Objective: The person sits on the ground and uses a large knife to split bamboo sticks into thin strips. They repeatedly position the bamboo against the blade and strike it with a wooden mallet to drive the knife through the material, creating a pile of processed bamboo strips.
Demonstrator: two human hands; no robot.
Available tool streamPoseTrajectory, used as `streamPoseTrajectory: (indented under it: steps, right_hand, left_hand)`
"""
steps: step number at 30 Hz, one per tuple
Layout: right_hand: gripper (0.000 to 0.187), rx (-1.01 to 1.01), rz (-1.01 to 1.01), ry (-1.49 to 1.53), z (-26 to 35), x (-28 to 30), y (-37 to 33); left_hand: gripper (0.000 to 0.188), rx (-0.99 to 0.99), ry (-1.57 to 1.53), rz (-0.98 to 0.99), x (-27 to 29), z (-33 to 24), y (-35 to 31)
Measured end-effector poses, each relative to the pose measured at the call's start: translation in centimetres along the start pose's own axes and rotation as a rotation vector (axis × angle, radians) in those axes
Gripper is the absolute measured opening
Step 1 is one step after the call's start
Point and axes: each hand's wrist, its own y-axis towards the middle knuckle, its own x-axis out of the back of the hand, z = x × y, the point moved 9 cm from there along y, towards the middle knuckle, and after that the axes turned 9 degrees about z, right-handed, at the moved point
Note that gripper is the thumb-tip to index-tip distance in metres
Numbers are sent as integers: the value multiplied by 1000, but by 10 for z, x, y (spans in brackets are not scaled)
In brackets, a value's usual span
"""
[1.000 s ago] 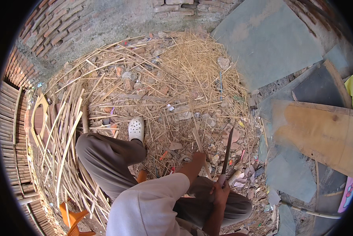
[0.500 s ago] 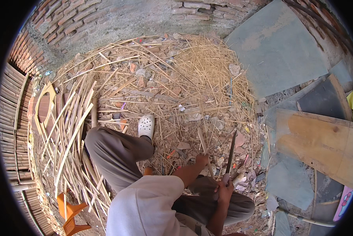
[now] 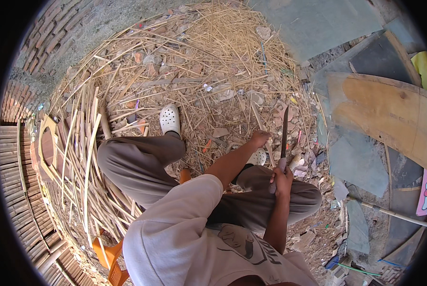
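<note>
Littered ground, strewn with straw and rubble, fills most of the view. At the right lie grey sheets and a stained wooden board; at the left, a loose pile of split sticks. In the middle sits a person in a pale shirt and grey-brown trousers, knees bent and spread, wearing white clogs. A long dark-bladed knife stands out over the right thigh, tip pointing to the far side. Its handle is in the right hand, fingers wrapped round it. Just left of the blade, the left hand has its fingers closed on a narrow pale strip, which slants nearer toward the handle; whether the two touch cannot be told. Over the last second the view has tipped nearer, showing more shirt front, while both grips stay the same. Strip and knife thus appear ready together, with no cut visible.
</note>
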Motion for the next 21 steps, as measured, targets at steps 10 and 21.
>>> streamPoseTrajectory:
  steps: [10,21]
  right_hand:
    - [16,-38,-34,314,-6,12,0]
    - [22,-145,16,418,11,-6,6]
  left_hand:
    - [42,277,154,-228,31,64,11]
    - [38,-3,288,-516,16,104,75]
